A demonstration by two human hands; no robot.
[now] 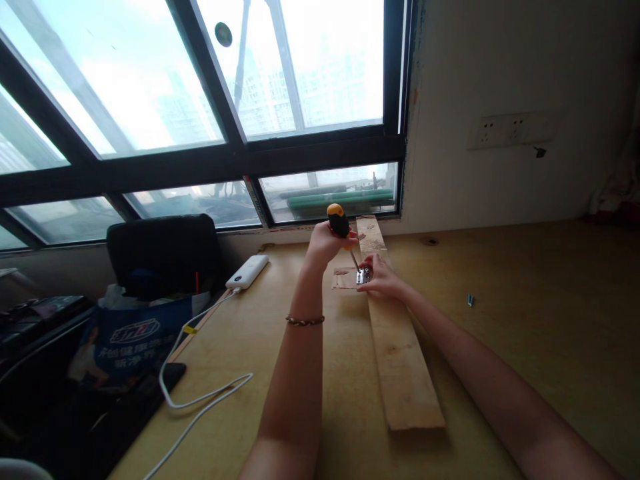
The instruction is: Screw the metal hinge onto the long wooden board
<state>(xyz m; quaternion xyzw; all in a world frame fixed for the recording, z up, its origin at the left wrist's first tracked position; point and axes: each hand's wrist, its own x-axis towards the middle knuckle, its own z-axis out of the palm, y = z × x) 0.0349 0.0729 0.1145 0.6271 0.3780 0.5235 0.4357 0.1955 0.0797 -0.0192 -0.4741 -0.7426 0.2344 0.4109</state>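
Observation:
My left hand (324, 245) is wrapped round the black and yellow handle of a screwdriver (339, 221). The screwdriver's shaft slants down to a small silver metal hinge (360, 276). Fingers of my right hand (383, 277) grip the hinge from the right, covering part of it. Under them runs a long wooden board (403, 363), lying lengthwise across the table. A short wood piece (342, 279) pokes out to the left beneath the hinge. Whether the tip sits in a screw is too small to tell.
Loose screws (471, 300) lie on the wooden table (525, 313) to the right. At the left edge rests a white power bank (248, 272) with a white cable (173, 403). A black chair (163, 250) and blue bag (133, 343) stand beyond that edge. Windows and a wall close off the back.

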